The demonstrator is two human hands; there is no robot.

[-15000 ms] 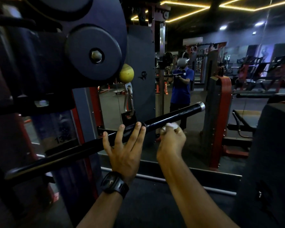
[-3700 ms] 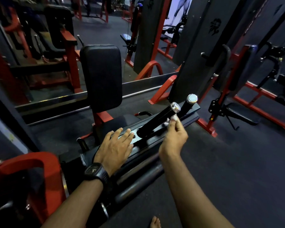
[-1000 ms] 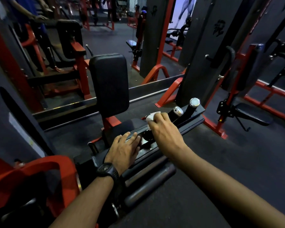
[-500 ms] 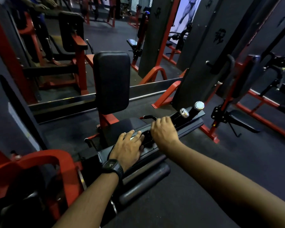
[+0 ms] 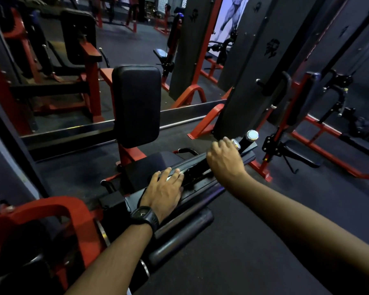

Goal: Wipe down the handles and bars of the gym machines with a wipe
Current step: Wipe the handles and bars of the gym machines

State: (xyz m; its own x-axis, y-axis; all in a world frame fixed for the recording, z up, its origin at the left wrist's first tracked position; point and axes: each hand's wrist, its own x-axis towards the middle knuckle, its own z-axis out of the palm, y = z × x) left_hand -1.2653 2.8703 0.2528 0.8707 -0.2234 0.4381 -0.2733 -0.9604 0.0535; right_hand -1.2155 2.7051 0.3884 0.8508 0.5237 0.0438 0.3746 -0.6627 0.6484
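the right hand (image 5: 225, 161) curls around the black handle (image 5: 235, 144); the left hand (image 5: 165, 193) lies flat, fingers straight, on the machine frame (image 5: 198, 186).

Smooth glossy backrest (image 5: 136, 105), shiny metal-capped handle (image 5: 235, 144), red-painted metal frame (image 5: 130, 155).

The left grip (image 5: 164, 191) lies flat, palm down, fingers straight and close together. The left arm (image 5: 119, 252) comes up from below. The right arm (image 5: 296, 213) is stretched far out. The right grip (image 5: 225, 160) has its fingers curled down over a bar (image 5: 235, 144).
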